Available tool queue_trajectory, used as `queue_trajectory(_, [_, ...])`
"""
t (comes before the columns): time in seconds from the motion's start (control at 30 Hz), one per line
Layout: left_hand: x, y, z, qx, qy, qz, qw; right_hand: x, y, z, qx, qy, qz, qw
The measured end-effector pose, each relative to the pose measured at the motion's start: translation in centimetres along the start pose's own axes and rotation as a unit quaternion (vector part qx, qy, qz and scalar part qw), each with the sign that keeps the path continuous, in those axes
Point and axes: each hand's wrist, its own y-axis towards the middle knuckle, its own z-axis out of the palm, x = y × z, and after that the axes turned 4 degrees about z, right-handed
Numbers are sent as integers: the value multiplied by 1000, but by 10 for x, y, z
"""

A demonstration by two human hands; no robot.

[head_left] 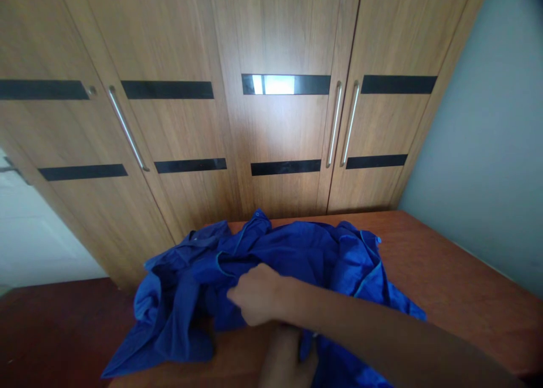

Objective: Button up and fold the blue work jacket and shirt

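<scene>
A blue garment (292,246) with light-blue piping lies crumpled on a reddish-brown wooden surface (449,280). Its left part (173,320) looks slightly duller and hangs in loose folds. I cannot tell whether this is one piece or two. My right hand (257,294) reaches across from the lower right, its fingers curled closed on the cloth near the middle; it is a little blurred. Under my right forearm, my left hand (291,357) is partly hidden, with blue fabric between its thumb and fingers.
Behind the surface stands a wooden wardrobe (280,128) with black strips and metal handles (335,125). A pale wall (479,167) rises on the right. At the far left are a white door (34,229) and dark red floor (63,326).
</scene>
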Motion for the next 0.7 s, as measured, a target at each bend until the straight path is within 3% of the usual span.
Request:
queue_trajectory(0.07, [8,13,-1,2,16,9,1000,-31,-8,-25,-103,67,59,991])
queue_trajectory(0.13, [15,17,-8,-6,9,17,1000,-67,-21,-44,-223,160,99,956])
queue_trajectory(0.27, [23,29,-38,-38,17,35,999,-128,-55,-62,-370,357,190,836])
queue_trajectory(0.37, [19,51,-67,-56,59,62,995,-157,-81,-69,-407,425,275,760])
queue_trajectory(0.5, [0,81,-100,-111,187,96,971,-176,-107,-81,-465,407,358,700])
queue_trajectory(0.57, [-14,93,-114,-137,234,130,954,-181,-117,-90,-484,457,352,658])
queue_trajectory(0.7, [-45,114,-140,-165,257,205,930,-180,-136,-113,-469,642,286,534])
